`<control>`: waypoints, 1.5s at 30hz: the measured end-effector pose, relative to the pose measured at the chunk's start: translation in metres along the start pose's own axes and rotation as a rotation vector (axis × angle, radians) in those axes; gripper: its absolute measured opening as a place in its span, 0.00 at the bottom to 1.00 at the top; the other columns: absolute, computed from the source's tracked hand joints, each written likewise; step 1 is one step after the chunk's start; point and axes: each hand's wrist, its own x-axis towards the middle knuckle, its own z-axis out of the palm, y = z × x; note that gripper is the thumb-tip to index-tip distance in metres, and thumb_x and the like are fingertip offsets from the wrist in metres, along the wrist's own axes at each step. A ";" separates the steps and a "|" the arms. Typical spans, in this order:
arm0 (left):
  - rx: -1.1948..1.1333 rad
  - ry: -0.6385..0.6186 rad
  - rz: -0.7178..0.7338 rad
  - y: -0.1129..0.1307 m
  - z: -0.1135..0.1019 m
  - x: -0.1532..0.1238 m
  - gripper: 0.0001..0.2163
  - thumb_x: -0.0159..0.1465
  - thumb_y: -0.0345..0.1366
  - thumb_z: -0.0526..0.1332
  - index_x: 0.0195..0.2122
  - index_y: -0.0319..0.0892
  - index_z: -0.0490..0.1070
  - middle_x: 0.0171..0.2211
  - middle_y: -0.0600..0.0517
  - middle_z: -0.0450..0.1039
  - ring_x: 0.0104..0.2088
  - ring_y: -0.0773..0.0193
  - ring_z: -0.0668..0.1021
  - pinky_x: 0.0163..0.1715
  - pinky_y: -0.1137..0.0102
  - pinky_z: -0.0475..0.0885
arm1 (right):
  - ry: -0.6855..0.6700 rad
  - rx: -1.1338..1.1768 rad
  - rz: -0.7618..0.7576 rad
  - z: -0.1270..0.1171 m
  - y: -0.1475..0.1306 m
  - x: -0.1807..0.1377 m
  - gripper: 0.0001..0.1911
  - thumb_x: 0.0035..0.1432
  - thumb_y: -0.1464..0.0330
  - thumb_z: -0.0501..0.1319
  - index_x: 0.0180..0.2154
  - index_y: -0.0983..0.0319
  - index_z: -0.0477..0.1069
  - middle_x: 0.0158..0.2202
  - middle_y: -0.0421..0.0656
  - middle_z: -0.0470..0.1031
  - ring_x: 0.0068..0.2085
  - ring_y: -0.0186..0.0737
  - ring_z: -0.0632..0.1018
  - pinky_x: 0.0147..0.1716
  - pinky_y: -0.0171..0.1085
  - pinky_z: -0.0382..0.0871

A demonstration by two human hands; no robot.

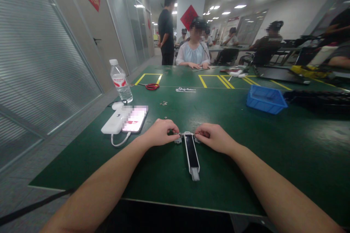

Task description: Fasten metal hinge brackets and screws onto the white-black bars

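A long narrow piece with a white rim and a black face lies on the green table, its grey tab toward me. Across its far end runs a small metal rod, with small silvery metal parts at both sides. My left hand pinches the rod's left end between thumb and fingers. On the other side my right hand is closed at the right end, its fingertips partly hiding what they hold. Small metal rings or nuts lie beyond my left hand.
To the left are a phone, a white power bank with a cable and a water bottle. Red-handled scissors and thin metal pieces lie farther back. A blue bin stands right; a person sits opposite.
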 end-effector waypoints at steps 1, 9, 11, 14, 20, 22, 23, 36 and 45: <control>0.001 0.001 0.001 -0.001 0.000 0.000 0.07 0.59 0.38 0.61 0.33 0.42 0.74 0.32 0.53 0.74 0.33 0.66 0.74 0.34 0.72 0.64 | -0.001 0.001 0.000 0.000 0.000 0.000 0.05 0.56 0.71 0.58 0.33 0.62 0.73 0.26 0.39 0.68 0.27 0.33 0.68 0.28 0.33 0.60; -0.034 0.010 0.011 0.000 0.001 0.001 0.07 0.58 0.38 0.61 0.33 0.41 0.74 0.31 0.53 0.73 0.32 0.67 0.73 0.34 0.73 0.62 | -0.004 -0.007 0.011 0.000 0.000 0.001 0.04 0.56 0.72 0.59 0.31 0.62 0.73 0.25 0.39 0.67 0.26 0.32 0.67 0.27 0.33 0.58; -0.043 0.015 0.009 0.000 0.001 0.001 0.06 0.59 0.37 0.61 0.32 0.41 0.74 0.31 0.54 0.73 0.32 0.67 0.73 0.33 0.73 0.63 | -0.005 -0.002 0.011 0.000 0.000 0.001 0.05 0.56 0.72 0.59 0.32 0.62 0.73 0.25 0.39 0.67 0.27 0.32 0.67 0.28 0.33 0.59; -0.041 0.018 0.013 0.000 0.001 0.001 0.05 0.59 0.36 0.61 0.32 0.41 0.73 0.30 0.54 0.73 0.31 0.68 0.73 0.34 0.73 0.63 | -0.008 0.002 0.004 0.001 0.000 0.000 0.05 0.57 0.71 0.58 0.32 0.62 0.73 0.25 0.39 0.67 0.27 0.32 0.67 0.28 0.33 0.59; -0.010 -0.002 -0.032 0.001 0.001 0.001 0.06 0.58 0.38 0.62 0.34 0.42 0.74 0.32 0.53 0.73 0.33 0.66 0.73 0.34 0.72 0.63 | -0.004 -0.006 0.002 0.000 0.000 0.001 0.05 0.56 0.71 0.58 0.33 0.62 0.73 0.25 0.39 0.67 0.27 0.32 0.67 0.28 0.33 0.59; -0.001 -0.018 -0.041 0.002 0.001 0.001 0.07 0.58 0.38 0.61 0.34 0.42 0.74 0.32 0.53 0.73 0.33 0.66 0.74 0.35 0.71 0.63 | -0.002 -0.004 0.000 -0.001 0.000 0.001 0.05 0.56 0.71 0.58 0.33 0.62 0.73 0.25 0.39 0.68 0.27 0.32 0.67 0.28 0.33 0.59; 0.001 -0.023 -0.038 0.002 0.000 0.001 0.07 0.59 0.39 0.61 0.34 0.42 0.74 0.32 0.53 0.73 0.34 0.65 0.74 0.35 0.71 0.63 | -0.003 -0.003 0.000 -0.001 0.000 0.000 0.05 0.56 0.71 0.58 0.33 0.62 0.73 0.25 0.39 0.68 0.27 0.32 0.67 0.28 0.33 0.59; -0.042 0.071 -0.014 0.004 0.001 0.001 0.06 0.60 0.36 0.58 0.33 0.41 0.73 0.32 0.53 0.74 0.33 0.67 0.74 0.39 0.69 0.63 | -0.007 0.007 0.015 0.000 0.000 0.000 0.06 0.56 0.70 0.58 0.33 0.62 0.74 0.25 0.39 0.68 0.27 0.33 0.67 0.28 0.33 0.59; -0.040 0.042 -0.032 0.006 -0.003 0.001 0.12 0.58 0.29 0.51 0.30 0.42 0.75 0.36 0.54 0.75 0.41 0.62 0.75 0.47 0.61 0.58 | 0.004 0.015 -0.005 0.001 0.001 0.000 0.06 0.56 0.70 0.58 0.33 0.62 0.73 0.25 0.39 0.68 0.26 0.32 0.67 0.28 0.33 0.59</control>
